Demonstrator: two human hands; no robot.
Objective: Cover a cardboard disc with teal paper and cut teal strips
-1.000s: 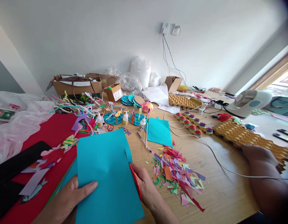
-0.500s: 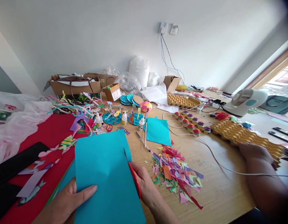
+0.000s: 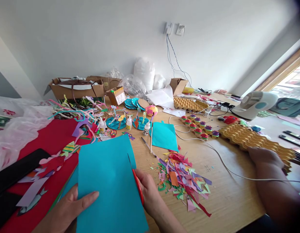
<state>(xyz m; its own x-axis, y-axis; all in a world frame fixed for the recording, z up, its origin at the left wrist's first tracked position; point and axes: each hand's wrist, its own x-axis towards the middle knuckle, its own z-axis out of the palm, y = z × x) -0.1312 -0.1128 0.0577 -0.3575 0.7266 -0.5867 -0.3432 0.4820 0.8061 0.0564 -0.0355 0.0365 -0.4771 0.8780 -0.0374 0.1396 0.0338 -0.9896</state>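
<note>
A large sheet of blue craft paper [image 3: 106,174] is held up in front of me. My left hand [image 3: 75,204] grips its lower left edge, thumb on top and fingers hidden beneath. In my right hand [image 3: 148,187] is a pair of red-handled scissors [image 3: 138,186], its dark blade lying over the sheet near the right edge. Beyond the sheet, on the table, lies another blue piece [image 3: 163,136], with a pen [image 3: 148,147] beside it. A heap of coloured paper scraps [image 3: 181,178] spreads to the right of my right hand.
Another person's hand [image 3: 263,158] rests against an egg-carton tray [image 3: 256,139] on the right. A white cable [image 3: 220,158] crosses the table. Glue bottles [image 3: 128,123] and decorated blue discs [image 3: 116,123] stand behind the sheet. Red sheets [image 3: 48,139] lie left; a white fan [image 3: 255,103] stands right.
The scissors and my right hand have shifted very slightly left along the sheet's right side. My left hand keeps its grip, and the other person's hand stays at the tray.
</note>
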